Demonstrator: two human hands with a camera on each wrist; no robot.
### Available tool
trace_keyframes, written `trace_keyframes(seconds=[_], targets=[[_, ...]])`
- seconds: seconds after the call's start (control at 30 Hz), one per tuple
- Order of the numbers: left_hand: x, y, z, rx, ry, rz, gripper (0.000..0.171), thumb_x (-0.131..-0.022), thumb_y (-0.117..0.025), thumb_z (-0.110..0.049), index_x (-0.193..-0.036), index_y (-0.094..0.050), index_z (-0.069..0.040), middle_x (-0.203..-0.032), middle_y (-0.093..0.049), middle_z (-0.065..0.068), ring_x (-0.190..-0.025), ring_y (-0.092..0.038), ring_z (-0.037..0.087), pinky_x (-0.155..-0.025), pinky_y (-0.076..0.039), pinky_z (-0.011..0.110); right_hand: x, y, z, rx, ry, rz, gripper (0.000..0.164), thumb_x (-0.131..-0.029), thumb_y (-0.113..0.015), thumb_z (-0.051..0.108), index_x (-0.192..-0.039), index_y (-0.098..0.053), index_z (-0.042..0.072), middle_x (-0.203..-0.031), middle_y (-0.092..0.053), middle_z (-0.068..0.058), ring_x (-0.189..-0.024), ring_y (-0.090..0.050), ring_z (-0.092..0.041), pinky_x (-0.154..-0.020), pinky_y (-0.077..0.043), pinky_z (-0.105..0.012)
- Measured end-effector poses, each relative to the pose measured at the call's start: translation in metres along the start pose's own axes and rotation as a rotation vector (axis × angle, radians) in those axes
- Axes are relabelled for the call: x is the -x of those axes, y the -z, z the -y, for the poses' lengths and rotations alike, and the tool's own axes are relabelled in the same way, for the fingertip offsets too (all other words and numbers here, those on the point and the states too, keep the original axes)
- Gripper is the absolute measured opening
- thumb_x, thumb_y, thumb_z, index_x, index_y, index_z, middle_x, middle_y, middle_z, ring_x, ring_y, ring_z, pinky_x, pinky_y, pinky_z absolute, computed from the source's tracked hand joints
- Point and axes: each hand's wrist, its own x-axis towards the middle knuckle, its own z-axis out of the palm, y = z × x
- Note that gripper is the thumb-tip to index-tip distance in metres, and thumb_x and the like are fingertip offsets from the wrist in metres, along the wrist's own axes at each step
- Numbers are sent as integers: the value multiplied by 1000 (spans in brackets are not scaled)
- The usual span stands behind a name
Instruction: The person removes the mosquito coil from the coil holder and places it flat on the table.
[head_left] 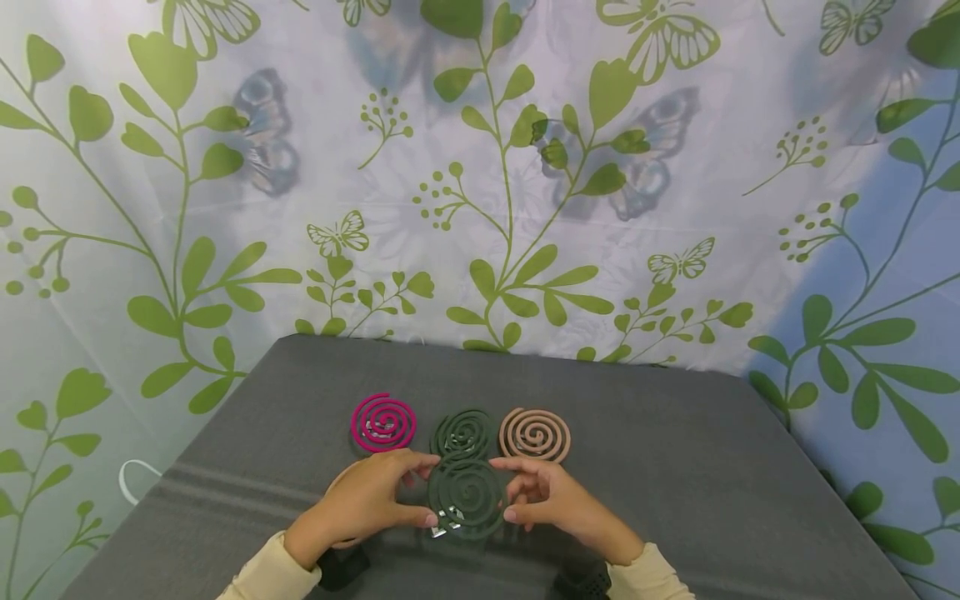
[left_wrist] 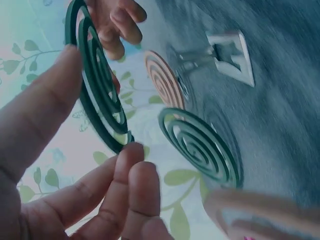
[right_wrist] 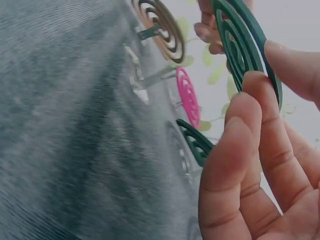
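Both hands hold a dark green mosquito coil (head_left: pixel 468 495) by its edges, raised over the table. My left hand (head_left: pixel 378 496) pinches the left edge between thumb and fingers; in the left wrist view the coil (left_wrist: pixel 89 107) stands nearly edge-on. On the opposite edge, the thumb and fingers of my right hand (head_left: pixel 551 500) grip it. Under the coil, a small metal stand (left_wrist: pixel 242 62) rests on the cloth, partly visible through the spiral in the head view. Just behind is a second green coil (head_left: pixel 463 435), set on a stand.
A pink coil (head_left: pixel 383 422) stands at the back left and a tan one (head_left: pixel 535 434) at the back right, each on a stand. Another tan coil (right_wrist: pixel 172 37) is mostly hidden behind my left hand. Grey cloth (head_left: pixel 675 467) covers the table; a patterned curtain (head_left: pixel 420 275) hangs behind.
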Motion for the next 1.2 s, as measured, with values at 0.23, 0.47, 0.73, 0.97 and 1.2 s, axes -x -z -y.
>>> trace_keyframes(seconds=[0.23, 0.47, 0.73, 0.97, 1.2], targets=[[-5, -3, -10, 194, -3, -5, 73, -89, -92, -36, -149, -64, -5, -119, -69, -2, -97, -63, 12, -71, -53, 27, 7, 10, 6, -36, 33, 4, 69, -101, -72, 0, -157, -36, -18, -103, -75, 2, -86, -71, -7, -69, -57, -23], [-13, -12, -15, 361, -41, 4, 72, -95, -87, -23, -154, -55, 4, -114, -67, 3, -91, -64, 11, -68, -51, 28, 15, 19, 7, -90, 79, 6, 71, -99, -72, -4, -159, -37, -14, -105, -74, 3, -86, -71, -8, -71, -58, -24], [-20, -26, -25, 502, -60, 0, 76, -99, -82, -17, -161, -43, 5, -102, -74, 2, -83, -68, 9, -70, -55, 26, 26, 28, 14, -54, 135, -40, 65, -98, -74, -3, -159, -53, 6, -106, -74, 3, -88, -72, -7, -76, -60, -25], [-27, -37, -35, 557, -79, 4, 79, -102, -78, -12, -166, -35, 4, -99, -77, 4, -81, -70, 10, -78, -59, 27, 35, 36, 21, -31, 139, -73, 62, -98, -75, -3, -156, -58, 15, -106, -74, 3, -92, -72, -8, -81, -61, -28], [-34, -45, -44, 593, -56, 14, 85, -101, -80, -15, -169, -30, 0, -99, -74, 2, -75, -68, 12, -64, -54, 26, 43, 42, 27, -5, 139, -93, 62, -99, -72, -5, -155, -59, 20, -107, -75, 4, -93, -72, -8, -80, -61, -28]])
